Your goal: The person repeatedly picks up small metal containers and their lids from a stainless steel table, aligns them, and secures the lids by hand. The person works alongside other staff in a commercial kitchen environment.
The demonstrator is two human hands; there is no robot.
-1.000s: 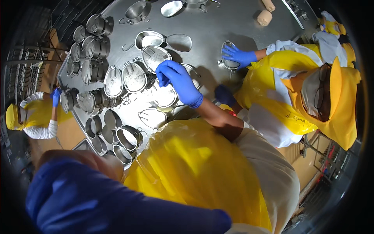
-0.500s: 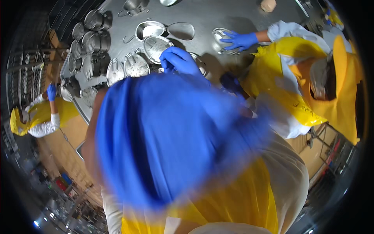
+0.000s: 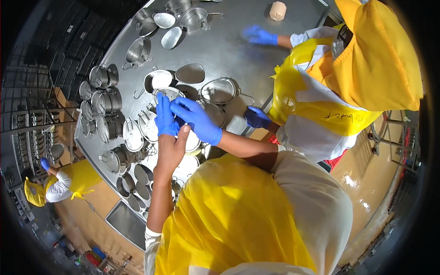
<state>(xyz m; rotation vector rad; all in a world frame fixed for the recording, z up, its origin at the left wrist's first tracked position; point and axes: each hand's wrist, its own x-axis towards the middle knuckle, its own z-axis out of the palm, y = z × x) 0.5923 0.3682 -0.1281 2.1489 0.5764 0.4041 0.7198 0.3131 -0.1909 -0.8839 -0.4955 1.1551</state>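
Note:
My left hand is raised over the table with its fingers upright and stretched. A blue glove covers those fingers, while the thumb and lower hand are bare. From the right, my right hand, fully gloved in blue, presses its bent fingers against the glove's edge and grips it. Part of that grip is hidden between the hands. Beneath and beyond them lie round metal pans with clamp lids, among them a lidded pan and an open pan with a pale disc inside.
Metal pans stand along the left edge of the steel table. A co-worker in a yellow apron stands at the right, one gloved hand over the table. A peach-coloured lump sits at the back. Another person is at far left.
The large blurred blue thing that filled the middle is gone from there. Both my hands now show together over the pans. The co-worker's hand has left a lidded pan, and the view has shifted.

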